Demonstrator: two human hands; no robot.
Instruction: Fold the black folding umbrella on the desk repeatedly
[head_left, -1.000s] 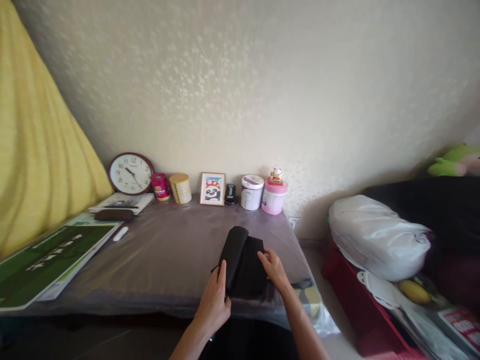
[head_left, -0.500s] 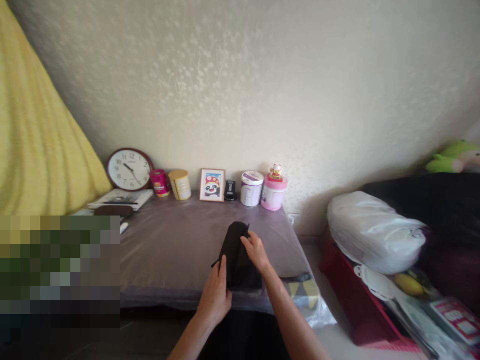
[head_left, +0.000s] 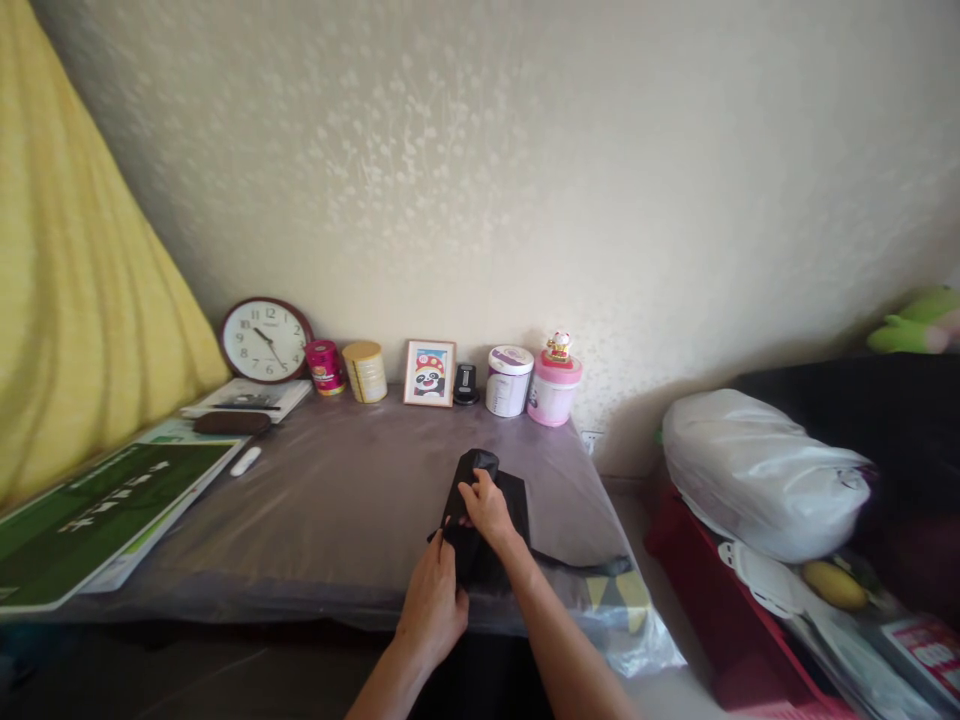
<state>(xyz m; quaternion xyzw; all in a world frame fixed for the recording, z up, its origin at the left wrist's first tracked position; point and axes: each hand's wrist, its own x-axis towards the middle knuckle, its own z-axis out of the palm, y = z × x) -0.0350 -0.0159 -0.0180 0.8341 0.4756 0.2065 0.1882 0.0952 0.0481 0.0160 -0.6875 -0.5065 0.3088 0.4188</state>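
A long, dark black cloth bundle (head_left: 463,478) lies near the front edge of the covered table (head_left: 322,510); its exact kind is unclear. My left hand (head_left: 435,585) grips its near left side, thumb and fingertips pinched together at the edge. Across the top, my right hand (head_left: 487,508) has curled fingers closed on the cloth. A flat black flap (head_left: 516,495) spreads out to the right of that hand. From there a thin black strap (head_left: 577,568) trails along the table toward its right corner. My wrists and hands hide the bundle's near end.
Along the wall stand a round clock (head_left: 268,340), a pink can (head_left: 324,368), a yellow can (head_left: 365,372), a framed panda picture (head_left: 430,373) and two tubs. A green board (head_left: 112,515) lies at left. Right of the table sits a red bin (head_left: 697,570) with a white bag (head_left: 757,470).
My right hand has moved left, from the bundle's right edge onto its top. The flap now lies exposed on the right. My left hand has closed to a pinch. The view has shifted slightly.
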